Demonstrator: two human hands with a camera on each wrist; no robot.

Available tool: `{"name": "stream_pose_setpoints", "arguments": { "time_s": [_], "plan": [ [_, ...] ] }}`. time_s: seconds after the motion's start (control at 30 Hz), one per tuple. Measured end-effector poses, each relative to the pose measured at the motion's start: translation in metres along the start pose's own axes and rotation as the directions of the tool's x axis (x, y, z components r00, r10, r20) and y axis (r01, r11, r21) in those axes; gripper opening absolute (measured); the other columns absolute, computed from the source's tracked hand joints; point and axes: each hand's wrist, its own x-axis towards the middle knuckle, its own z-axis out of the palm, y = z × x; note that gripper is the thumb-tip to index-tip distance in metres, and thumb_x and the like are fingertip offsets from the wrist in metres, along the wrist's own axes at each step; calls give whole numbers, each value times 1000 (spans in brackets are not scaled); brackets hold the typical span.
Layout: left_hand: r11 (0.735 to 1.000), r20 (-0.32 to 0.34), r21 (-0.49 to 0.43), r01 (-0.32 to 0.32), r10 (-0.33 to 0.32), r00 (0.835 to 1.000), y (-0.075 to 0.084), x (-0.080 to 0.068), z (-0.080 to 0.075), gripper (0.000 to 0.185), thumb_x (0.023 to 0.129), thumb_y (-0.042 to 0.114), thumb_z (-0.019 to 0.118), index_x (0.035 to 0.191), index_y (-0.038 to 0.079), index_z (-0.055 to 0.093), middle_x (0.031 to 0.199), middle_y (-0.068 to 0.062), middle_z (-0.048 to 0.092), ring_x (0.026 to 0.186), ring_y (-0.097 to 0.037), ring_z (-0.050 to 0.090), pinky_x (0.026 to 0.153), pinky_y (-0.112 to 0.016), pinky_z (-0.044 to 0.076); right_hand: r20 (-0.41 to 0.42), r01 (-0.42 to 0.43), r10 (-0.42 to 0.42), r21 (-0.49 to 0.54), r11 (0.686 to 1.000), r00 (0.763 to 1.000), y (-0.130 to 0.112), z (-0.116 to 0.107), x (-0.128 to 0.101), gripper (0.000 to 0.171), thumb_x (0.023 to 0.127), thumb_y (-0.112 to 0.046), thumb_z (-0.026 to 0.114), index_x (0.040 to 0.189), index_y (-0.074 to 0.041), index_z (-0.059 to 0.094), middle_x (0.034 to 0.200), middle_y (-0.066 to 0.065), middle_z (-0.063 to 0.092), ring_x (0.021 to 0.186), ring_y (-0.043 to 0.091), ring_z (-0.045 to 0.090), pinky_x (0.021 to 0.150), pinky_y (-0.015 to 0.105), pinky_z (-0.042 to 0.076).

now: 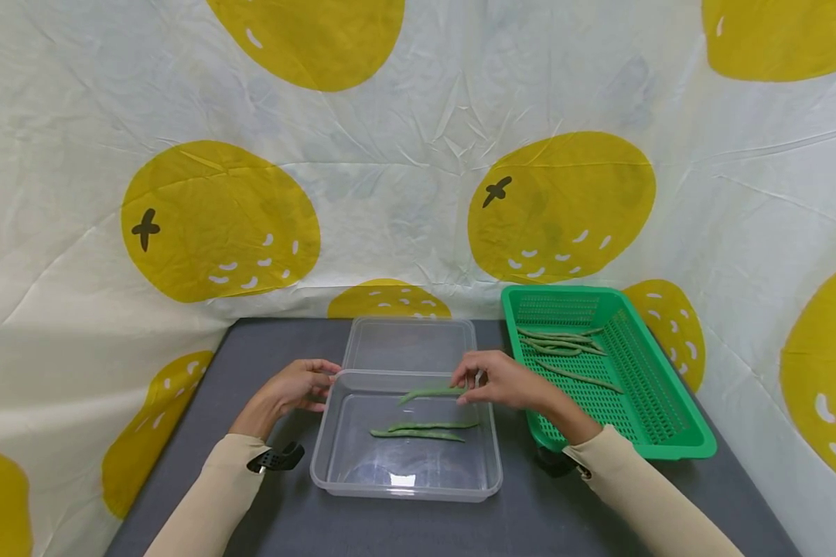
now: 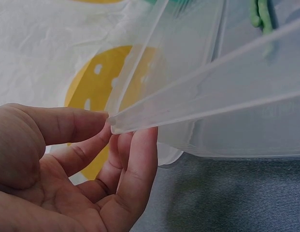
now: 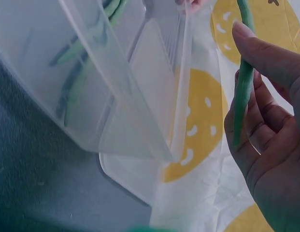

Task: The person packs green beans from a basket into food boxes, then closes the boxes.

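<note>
A slim green bean (image 1: 428,393) hangs above a clear open box (image 1: 407,493) where two more beans (image 1: 418,435) lie side by side

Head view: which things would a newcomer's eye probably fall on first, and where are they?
Probably the big yellow shapes printed on the pale sheet behind the table. Next, the bright green basket at the right, holding several green beans. Near the centre, the right grip pinches one bean over the clear container, where two others lie.
</note>
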Motion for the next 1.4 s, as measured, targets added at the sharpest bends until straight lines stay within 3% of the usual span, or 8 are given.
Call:
{"name": "stream_pose_setpoints", "arguments": {
  "time_s": [0.3,0.57,0.77,0.93,1.17,1.4],
  "plan": [
    [1000,3,-1,0,0,1000,1,0,0,39,97,6,57,134,-5,55,110,-16,68,88,-24,67,70,-40,58,119,-22,18,26,999,993,-6,5,-1,30,89,-23,79,118,-23,71,109,-5,65,93,15,62,87,41,56],
    [1000,-4,3,7,-7,1000,1,1,0,38,97,6,56,134,-5,56,109,-16,68,90,-26,68,71,-40,58,96,-62,58,30,998,994,-4,-7,-13,26,91,-23,77,116,-22,71,105,-4,67,94,17,64,89,41,55],
    [1000,-16,15,1,0,1000,1,0,1,39,96,6,57,133,-6,56,111,-18,69,90,-27,68,70,-40,58,87,-102,100,17,995,991,1,-22,-25,26,93,-22,74,119,-20,70,106,-2,69,93,16,65,83,34,56],
    [1000,-17,23,1,-1,1000,2,0,1,39,96,6,57,133,-6,57,111,-18,69,90,-27,68,70,-39,58,36,-95,96,-29,995,995,7,-37,-36,25,93,-21,73,118,-17,70,102,0,69,91,16,65,79,33,55],
    [999,-15,33,0,0,1000,4,-1,1,38,97,8,58,133,-6,57,109,-18,69,89,-26,68,70,-39,58,-22,-160,159,-47,986,987,18,-58,-49,24,95,-22,72,118,-17,70,104,1,68,92,18,64,80,29,54],
    [999,-8,43,9,-9,1000,3,-1,2,39,98,8,58,134,-6,56,113,-19,69,90,-26,68,72,-40,58,-54,-206,205,-25,978,977,35,-77,-60,27,97,-20,69,122,-10,68,107,6,68,95,23,64,83,38,55]
  ]
}}
